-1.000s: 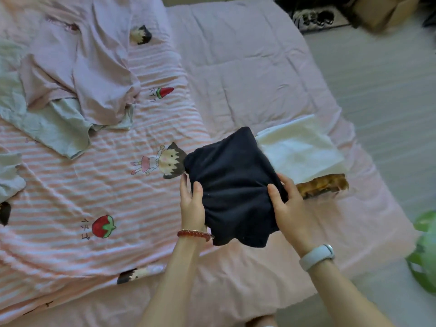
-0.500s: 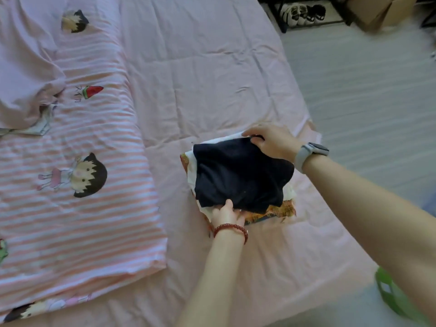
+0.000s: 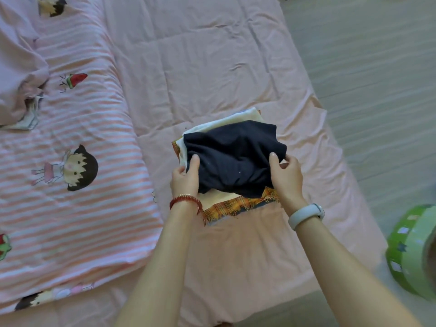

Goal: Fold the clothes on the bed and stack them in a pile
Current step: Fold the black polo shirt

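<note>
Stacking step: left hand (image 3: 185,179) and right hand (image 3: 286,177) pinch opposite edges of the folded navy garment (image 3: 232,159), resting atop the pile (image 3: 213,125) — cream over orange plaid; next, probably release and square edges; pink bed (image 3: 212,55), striped quilt (image 3: 82,128), pale floor (image 3: 368,62) beyond.

Red bead bracelet (image 3: 186,200) on left wrist, white smartwatch (image 3: 305,215) on right.

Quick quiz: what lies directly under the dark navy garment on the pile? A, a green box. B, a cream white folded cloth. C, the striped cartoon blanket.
B: the cream white cloth shows just beneath the navy garment, above the plaid piece.
</note>
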